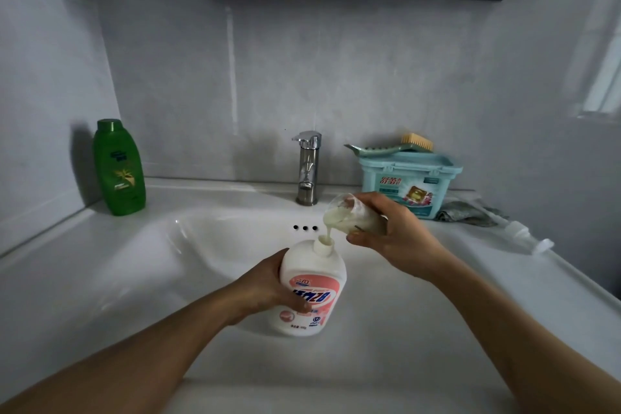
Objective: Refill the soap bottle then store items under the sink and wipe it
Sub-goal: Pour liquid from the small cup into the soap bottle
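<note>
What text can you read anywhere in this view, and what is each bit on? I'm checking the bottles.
Teal box: large red characters, apparently "舒蕾"; smaller print blurred.
Soap bottle in the left hand: bold blue lettering on a pink label, illegible; small print near the base, too small to read.
Green bottle: label print blurred.
Cup in the right hand: tiny dark mark, unreadable.

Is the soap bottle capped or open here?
Open: the soap bottle has no pump on its neck; creamy liquid streams in from the tipped cup.
</note>
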Demonstrator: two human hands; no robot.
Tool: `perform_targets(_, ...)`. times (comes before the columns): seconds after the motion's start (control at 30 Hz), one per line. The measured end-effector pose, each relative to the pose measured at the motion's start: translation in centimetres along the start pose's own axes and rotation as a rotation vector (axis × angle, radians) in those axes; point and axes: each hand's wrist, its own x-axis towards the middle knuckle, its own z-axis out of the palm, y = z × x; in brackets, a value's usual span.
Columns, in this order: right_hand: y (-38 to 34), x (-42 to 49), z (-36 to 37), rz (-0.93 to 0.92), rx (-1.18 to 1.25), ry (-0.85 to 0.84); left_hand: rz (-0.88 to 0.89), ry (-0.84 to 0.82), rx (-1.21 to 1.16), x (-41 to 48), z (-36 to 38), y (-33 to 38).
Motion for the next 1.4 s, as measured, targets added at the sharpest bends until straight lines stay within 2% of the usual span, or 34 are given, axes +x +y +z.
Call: perform_targets(1.4,0.16,0.11,0.28,-0.006,-0.015,-0.018,0.006,0.0,-0.018,-0.03,0.16,-0.29)
